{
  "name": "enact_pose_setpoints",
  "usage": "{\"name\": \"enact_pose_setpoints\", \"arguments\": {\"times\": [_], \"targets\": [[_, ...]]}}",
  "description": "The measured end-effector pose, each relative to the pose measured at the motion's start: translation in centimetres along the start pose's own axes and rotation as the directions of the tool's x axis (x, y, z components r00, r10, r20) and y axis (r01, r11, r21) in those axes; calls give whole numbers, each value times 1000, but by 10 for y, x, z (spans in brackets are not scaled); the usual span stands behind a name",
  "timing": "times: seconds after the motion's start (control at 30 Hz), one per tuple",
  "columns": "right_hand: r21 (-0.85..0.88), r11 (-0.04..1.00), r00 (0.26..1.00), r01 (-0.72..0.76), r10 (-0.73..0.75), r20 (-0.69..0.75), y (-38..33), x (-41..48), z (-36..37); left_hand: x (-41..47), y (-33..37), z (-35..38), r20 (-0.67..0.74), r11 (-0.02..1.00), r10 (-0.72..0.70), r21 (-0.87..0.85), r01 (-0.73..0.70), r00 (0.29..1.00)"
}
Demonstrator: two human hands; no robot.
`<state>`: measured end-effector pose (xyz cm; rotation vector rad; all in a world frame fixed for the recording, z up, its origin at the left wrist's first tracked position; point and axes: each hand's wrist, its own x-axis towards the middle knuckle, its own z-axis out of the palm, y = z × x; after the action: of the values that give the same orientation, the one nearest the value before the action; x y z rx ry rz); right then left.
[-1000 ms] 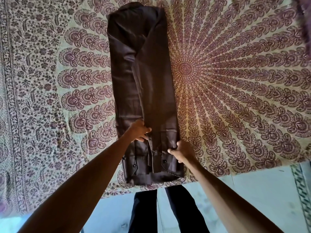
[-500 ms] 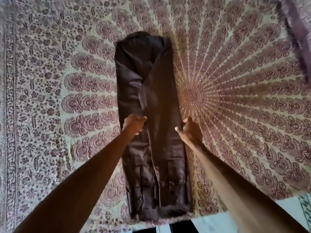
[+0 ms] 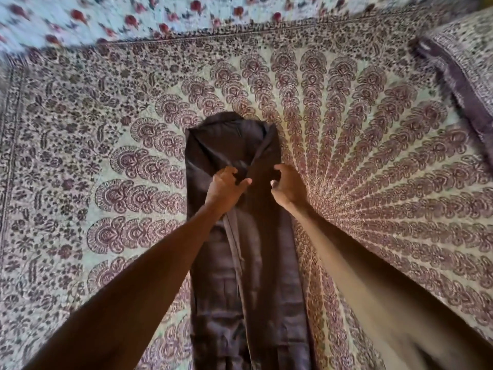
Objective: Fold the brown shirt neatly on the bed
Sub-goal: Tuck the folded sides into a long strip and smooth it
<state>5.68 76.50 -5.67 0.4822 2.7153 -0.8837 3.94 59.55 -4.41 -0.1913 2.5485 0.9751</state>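
Observation:
The brown shirt (image 3: 256, 276) lies on the patterned bedspread (image 3: 101, 145) as one long narrow strip, sides folded in, its collar end far from me. Both arms stretch out over it. My left hand (image 3: 225, 186) rests on the upper part of the strip, over the middle fold line, fingers bent and thumb out. At the same height, my right hand (image 3: 289, 188) sits at the strip's right edge with its fingers curled and spread. Neither hand lifts any cloth. The near end of the shirt runs out of the bottom of the view.
A pillow (image 3: 461, 65) in matching print with a dark border lies at the far right corner. A pale cloth with red flowers (image 3: 106, 14) runs along the far side of the bed. The bedspread extends wide on both sides of the shirt.
Both hands have slid along the shirt from its near hem up to the upper part. The view has moved forward, so the floor and my legs are out of sight.

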Motion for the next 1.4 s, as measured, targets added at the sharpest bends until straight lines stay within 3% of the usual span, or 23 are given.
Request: {"name": "enact_pose_setpoints", "arguments": {"times": [0.1, 0.27, 0.37, 0.43, 0.5, 0.57, 0.73, 0.83, 1.0, 1.07, 1.17, 1.27, 1.33, 1.4], "targets": [[51, 997, 998, 62, -62, -7, -10, 27, 1, 9, 7, 1, 18, 996, -84, -34, 85, 996], [111, 956, 962, 272, -272, -14, -20, 56, 0, 14, -9, 1, -113, 947, -238, -247, 204, 965], [-219, 869, 877, 444, -472, -94, -25, 83, -3, 12, -15, 2, -69, 967, -177, -198, 161, 982], [-416, 759, 834, 501, -551, -1, -29, 104, -7, 18, -16, 6, 11, 991, -82, -104, 83, 997], [-507, 668, 814, 545, -567, 129, -34, 121, -11, 23, -14, 11, 92, 998, -49, -38, 52, 995], [-514, 641, 803, 570, -566, 184, -43, 132, -17, 23, -10, 12, 79, 999, -26, -21, 27, 997], [-420, 670, 767, 612, -633, 108, -64, 152, -14, 9, -19, 5, -131, 980, -95, -184, 70, 987], [-397, 669, 756, 628, -646, 107, -66, 154, 4, 11, -35, 4, -94, 994, -83, -78, 76, 992], [-466, 633, 724, 618, -690, 23, -59, 153, 28, 5, -45, -1, -200, 1000, 20, 25, -15, 980], [-501, 623, 717, 600, -697, -7, -53, 151, 30, 4, -49, -1, -121, 998, -20, 61, 27, 992], [-449, 757, 770, 474, -604, -206, -48, 141, 27, 8, -59, 2, -7, 993, -47, 106, 48, 999], [-289, 899, 801, 330, -429, -418, -48, 116, 25, 10, -60, 2, -24, 990, -57, 129, 60, 998], [-240, 918, 818, 316, -392, -421, -43, 98, 35, 9, -57, 3, -49, 983, -59, 174, 67, 997], [-289, 913, 873, 289, -375, -313, -34, 89, 52, 7, -55, 5, -75, 970, -14, 241, 32, 997]]}}
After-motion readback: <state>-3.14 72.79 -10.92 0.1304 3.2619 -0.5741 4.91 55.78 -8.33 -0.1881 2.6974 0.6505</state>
